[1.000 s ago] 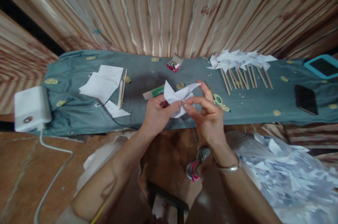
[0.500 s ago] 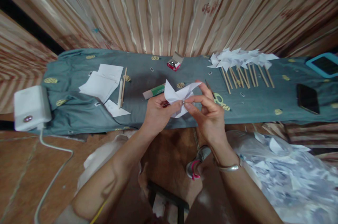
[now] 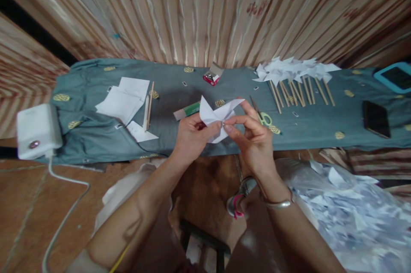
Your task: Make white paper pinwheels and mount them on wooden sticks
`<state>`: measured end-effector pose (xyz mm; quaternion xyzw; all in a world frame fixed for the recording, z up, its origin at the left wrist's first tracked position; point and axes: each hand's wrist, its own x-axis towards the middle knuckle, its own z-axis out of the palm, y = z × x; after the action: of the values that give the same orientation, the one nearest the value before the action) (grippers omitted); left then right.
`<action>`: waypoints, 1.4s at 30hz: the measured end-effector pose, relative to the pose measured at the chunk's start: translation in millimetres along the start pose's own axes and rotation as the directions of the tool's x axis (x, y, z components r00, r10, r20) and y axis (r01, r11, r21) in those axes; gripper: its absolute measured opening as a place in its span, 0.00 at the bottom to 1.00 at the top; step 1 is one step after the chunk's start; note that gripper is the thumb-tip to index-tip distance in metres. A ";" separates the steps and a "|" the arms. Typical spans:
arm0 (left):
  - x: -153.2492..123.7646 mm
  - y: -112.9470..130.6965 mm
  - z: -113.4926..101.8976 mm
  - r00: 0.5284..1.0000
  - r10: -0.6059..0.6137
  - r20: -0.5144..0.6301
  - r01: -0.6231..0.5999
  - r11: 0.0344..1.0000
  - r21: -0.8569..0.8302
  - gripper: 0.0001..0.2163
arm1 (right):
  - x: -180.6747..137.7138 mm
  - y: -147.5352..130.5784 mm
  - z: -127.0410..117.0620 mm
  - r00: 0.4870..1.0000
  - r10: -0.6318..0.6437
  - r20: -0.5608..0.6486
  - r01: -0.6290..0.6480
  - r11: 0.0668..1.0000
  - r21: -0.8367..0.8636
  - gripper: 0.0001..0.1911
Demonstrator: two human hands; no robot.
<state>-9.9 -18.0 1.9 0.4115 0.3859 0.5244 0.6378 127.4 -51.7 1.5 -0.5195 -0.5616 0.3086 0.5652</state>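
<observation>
A white paper pinwheel (image 3: 215, 115) is held up above the near edge of the grey-green cloth (image 3: 180, 136). My left hand (image 3: 191, 138) is closed on its left side, thumb and fingers pinching near the centre. My right hand (image 3: 253, 138) pinches the centre from the right, thumb and forefinger together; a small pin-like thing seems to sit there, too small to be sure. A bangle is on my right wrist.
On the cloth lie white paper squares (image 3: 123, 101), a wooden stick (image 3: 150, 99), a green glue stick (image 3: 188, 111), a small red box (image 3: 211, 77), green-handled scissors (image 3: 262, 116), several finished pinwheels on sticks (image 3: 295, 78), a black phone (image 3: 376, 118). A white box (image 3: 37, 131) sits left; paper scraps (image 3: 346, 217) right.
Hardly anything differs; my hands stay pinched on the pinwheel's centre, and the view has shifted slightly.
</observation>
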 end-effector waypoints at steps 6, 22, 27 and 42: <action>-0.9 0.4 0.7 1.000 0.001 -0.007 -0.001 0.999 0.052 0.12 | -0.6 -0.9 0.9 1.000 0.010 0.002 -0.010 1.000 0.007 0.03; -0.4 1.8 3.6 0.998 0.060 -0.037 -0.056 0.994 0.088 0.12 | -1.7 -1.7 3.1 1.000 -0.001 -0.010 0.001 1.000 -0.001 0.03; -0.2 2.0 3.6 0.997 0.061 -0.040 -0.058 0.995 0.077 0.12 | -1.6 -2.2 3.4 1.000 -0.009 -0.011 0.008 1.000 -0.001 0.03; 0.1 1.9 0.2 0.998 0.057 0.009 -0.058 0.995 0.082 0.13 | -2.5 2.7 3.9 0.996 0.080 0.032 -0.082 0.994 0.078 0.02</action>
<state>-10.3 -17.7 3.8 0.4502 0.3931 0.5247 0.6062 123.8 -52.4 -2.4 -0.5147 -0.5354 0.3608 0.5642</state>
